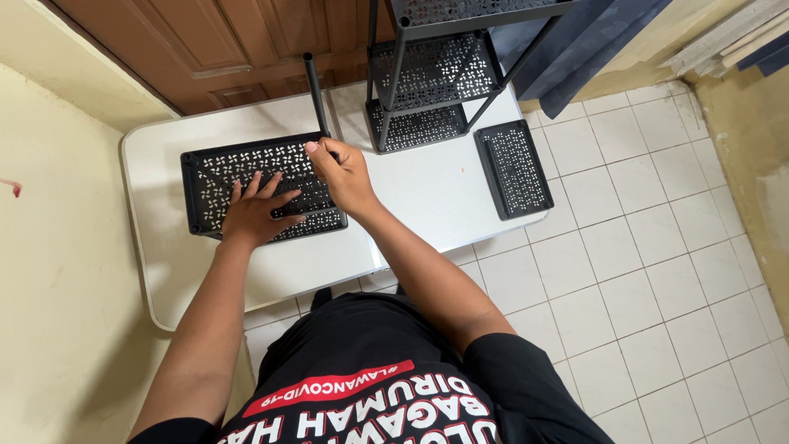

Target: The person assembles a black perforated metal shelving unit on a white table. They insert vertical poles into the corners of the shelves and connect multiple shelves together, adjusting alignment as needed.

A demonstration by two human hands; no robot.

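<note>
A black perforated shelf tray (pixel 215 171) lies flat on a white table (pixel 427 193). My left hand (pixel 256 214) presses flat on the tray with fingers spread. At the tray's far right corner a black pole (pixel 316 92) stands upright. My right hand (pixel 341 173) is closed around the base of that pole, thumb on top.
A partly built black rack (pixel 436 70) with perforated shelves stands at the table's far side. Another loose black tray (pixel 513 168) lies near the table's right edge. A wooden door (pixel 222 45) is behind, a cream wall on the left, white floor tiles (pixel 657 271) on the right.
</note>
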